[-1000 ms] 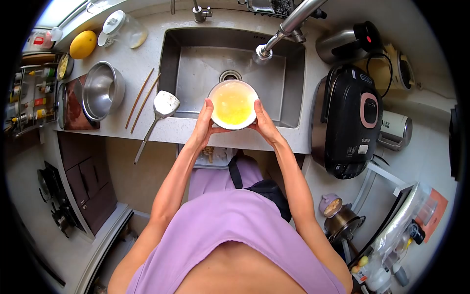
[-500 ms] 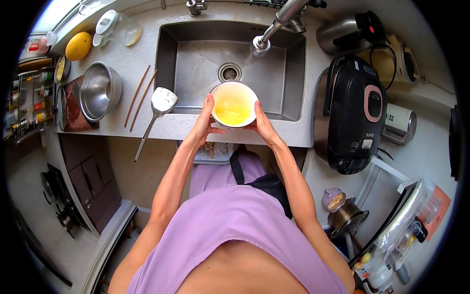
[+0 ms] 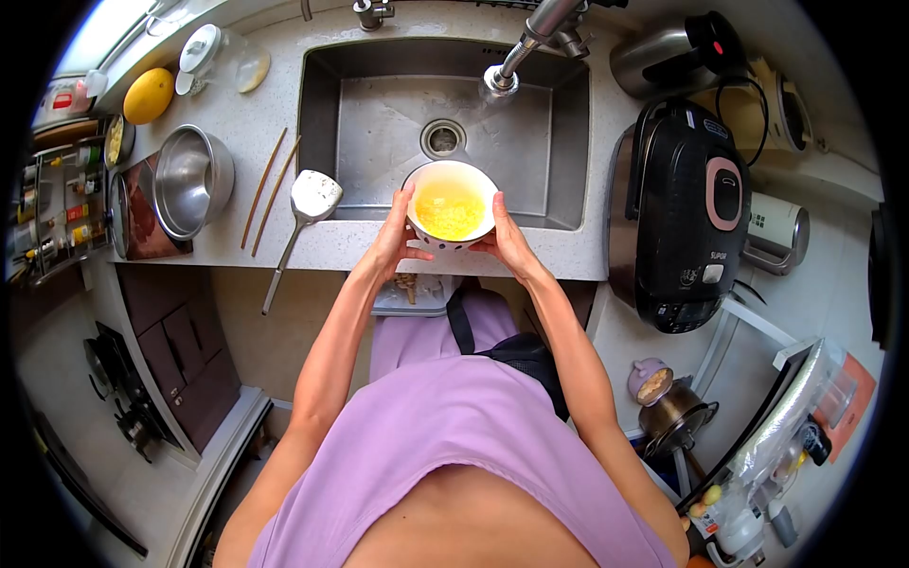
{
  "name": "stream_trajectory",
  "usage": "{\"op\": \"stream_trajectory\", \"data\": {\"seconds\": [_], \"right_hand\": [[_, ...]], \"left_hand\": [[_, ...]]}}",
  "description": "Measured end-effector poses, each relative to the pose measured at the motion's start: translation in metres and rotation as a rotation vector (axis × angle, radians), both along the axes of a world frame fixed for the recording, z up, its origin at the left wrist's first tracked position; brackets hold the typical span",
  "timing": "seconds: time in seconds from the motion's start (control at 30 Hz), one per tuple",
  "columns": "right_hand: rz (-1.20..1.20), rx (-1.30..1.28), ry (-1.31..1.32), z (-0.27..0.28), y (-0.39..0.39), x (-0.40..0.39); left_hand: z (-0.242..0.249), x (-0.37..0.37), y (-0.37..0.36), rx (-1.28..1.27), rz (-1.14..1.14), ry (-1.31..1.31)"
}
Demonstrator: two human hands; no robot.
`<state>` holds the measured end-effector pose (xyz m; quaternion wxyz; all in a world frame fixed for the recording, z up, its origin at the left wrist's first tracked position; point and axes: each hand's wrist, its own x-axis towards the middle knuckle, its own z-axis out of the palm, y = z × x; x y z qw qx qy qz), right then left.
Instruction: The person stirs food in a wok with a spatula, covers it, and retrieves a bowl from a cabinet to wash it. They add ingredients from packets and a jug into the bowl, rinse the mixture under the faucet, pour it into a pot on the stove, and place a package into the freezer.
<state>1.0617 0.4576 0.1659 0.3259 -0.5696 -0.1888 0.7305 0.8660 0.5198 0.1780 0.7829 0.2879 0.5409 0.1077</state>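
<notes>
Between my two hands is a white bowl (image 3: 471, 180) with dark spots on its outside, held over the front edge of the sink (image 3: 379, 123). Yellow, lumpy food (image 3: 449, 218) that looks like beaten egg lies in the bottom. My left hand (image 3: 390, 237) grips the bowl's left side, thumb up along the wall and fingers curled beneath. On the opposite side my right hand (image 3: 507, 237) holds it the same way, its thumb near the rim. Left of the sink, a spatula (image 3: 315, 196) with white residue rests on the counter beside a pair of chopsticks (image 3: 270, 194).
A metal bowl (image 3: 194, 180), a yellow fruit (image 3: 149, 96) and a glass jar (image 3: 232, 62) stand on the left counter. The faucet (image 3: 511, 66) reaches over the sink. To the right are a black rice cooker (image 3: 677, 218) and a kettle (image 3: 668, 57).
The bowl has tipped slightly toward me, so more of its spotted outer wall shows below the rim. Both hands keep their hold on it.
</notes>
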Motion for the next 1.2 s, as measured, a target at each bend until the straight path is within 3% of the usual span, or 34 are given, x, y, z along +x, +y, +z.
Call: {"op": "stream_trajectory", "data": {"seconds": [1.2], "right_hand": [[-0.059,-0.046,0.15,0.014,-0.005,0.004]], "left_hand": [[0.002,-0.006,0.008,-0.036,-0.04,-0.046]]}}
